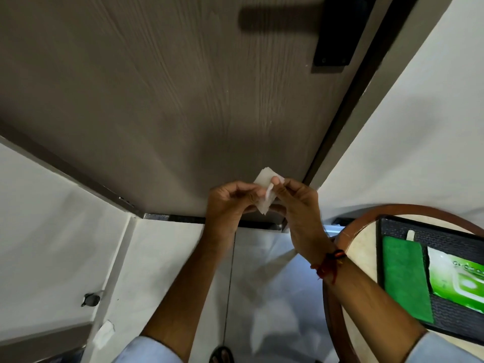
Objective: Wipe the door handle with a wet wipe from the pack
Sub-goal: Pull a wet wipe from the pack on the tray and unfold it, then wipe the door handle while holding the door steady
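A small folded white wet wipe [265, 179] is pinched between my left hand [230, 203] and my right hand [298, 203], held low in front of the grey-brown wooden door [170, 87]. Far above the hands, at the top right of the door, a black door handle [277, 20] juts left from its black lock plate [337, 32]; it is blurred. The green and white wet wipe pack [461, 281] lies on a black tray [450, 239] at the right edge.
The tray rests on a round table with a brown wooden rim [337, 323] at my right. A green cloth [404, 279] lies on the tray beside the pack. White walls flank the door. A dark door frame [372, 82] runs along its right side. A sandalled foot [222, 355] shows below.
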